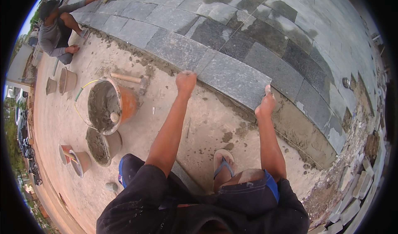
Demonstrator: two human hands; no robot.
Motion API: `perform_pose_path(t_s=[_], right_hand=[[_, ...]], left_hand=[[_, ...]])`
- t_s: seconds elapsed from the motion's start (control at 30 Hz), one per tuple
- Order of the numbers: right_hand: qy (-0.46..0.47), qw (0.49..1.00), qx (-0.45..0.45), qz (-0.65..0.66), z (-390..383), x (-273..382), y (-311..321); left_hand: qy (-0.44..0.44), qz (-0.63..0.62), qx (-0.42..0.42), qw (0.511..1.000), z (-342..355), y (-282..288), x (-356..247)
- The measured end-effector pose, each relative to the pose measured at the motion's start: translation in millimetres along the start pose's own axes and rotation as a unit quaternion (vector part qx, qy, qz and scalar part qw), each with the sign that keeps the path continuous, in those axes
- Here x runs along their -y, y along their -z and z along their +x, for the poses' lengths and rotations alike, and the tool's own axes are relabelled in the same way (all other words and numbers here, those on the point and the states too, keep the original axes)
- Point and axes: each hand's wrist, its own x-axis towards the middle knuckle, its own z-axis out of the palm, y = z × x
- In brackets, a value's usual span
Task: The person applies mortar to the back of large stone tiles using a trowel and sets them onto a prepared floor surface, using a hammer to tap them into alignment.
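Note:
A grey stone tile (234, 74) lies in front of me along the near edge of the laid paving, on a bed of mortar. My left hand (186, 84) is closed at its near left corner, fingers curled and partly hidden. At the tile's right end my right hand (265, 103) grips the edge, thumb up along the corner. Bare grey mortar (296, 124) stretches to the right of the tile. A thin string (290, 141) runs along the mortar's near side.
To my left stand an orange bucket (129, 103) of mortar, a smaller bucket (112, 145) and a hammer (126, 77). A co-worker (58, 35) squats at the far left, one hand holding a tool on the paving. Stacked stone pieces (356, 192) lie at the right.

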Motion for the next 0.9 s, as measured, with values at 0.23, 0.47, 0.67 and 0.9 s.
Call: perform_pose_path(t_s=[0.23, 0.47, 0.67, 0.9], right_hand=[[0.004, 0.999, -0.037, -0.019, -4.9, -0.1, -9.8], [0.006, 0.996, -0.081, -0.038, 3.9, -4.8, -7.8], [0.059, 0.986, -0.104, -0.113, 4.7, -10.0, -11.2], [0.092, 0.952, -0.067, -0.283, 1.6, 5.3, -6.8]], left_hand=[[-0.018, -0.047, -0.033, 0.998, 12.2, -6.3, 25.4], [0.043, -0.14, -0.005, 0.989, -7.0, -8.2, 3.4], [0.105, -0.243, -0.054, 0.963, -11.5, -10.4, -2.1], [0.089, -0.218, -0.053, 0.971, -7.8, -5.4, 3.6]])
